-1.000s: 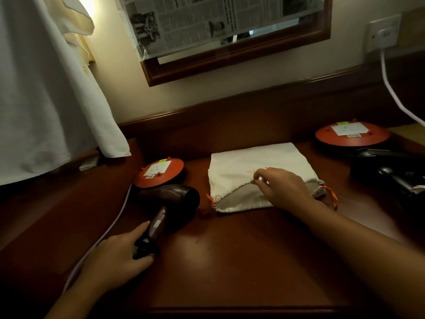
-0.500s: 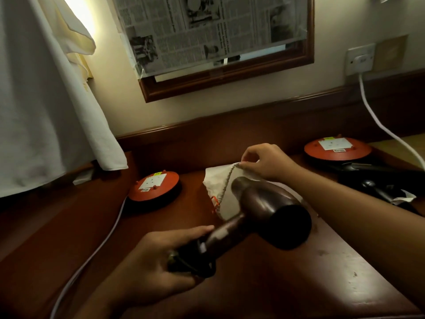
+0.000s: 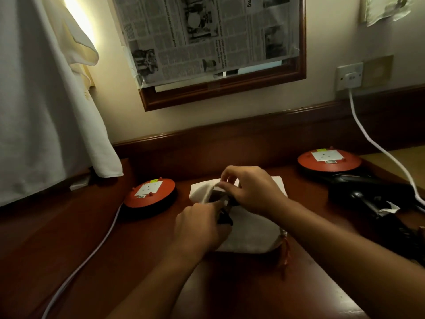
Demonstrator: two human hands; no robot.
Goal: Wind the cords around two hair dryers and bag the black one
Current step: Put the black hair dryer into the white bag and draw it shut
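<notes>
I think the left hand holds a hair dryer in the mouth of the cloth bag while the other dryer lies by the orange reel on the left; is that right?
Not quite: the head view shows the other dryer lying by the orange reel on the right. The left hand does hold a hair dryer in the mouth of the cloth bag.

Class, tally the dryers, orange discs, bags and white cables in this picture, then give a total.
Dryers: 2
Orange discs: 2
Bag: 1
White cables: 2
Total: 7
</notes>
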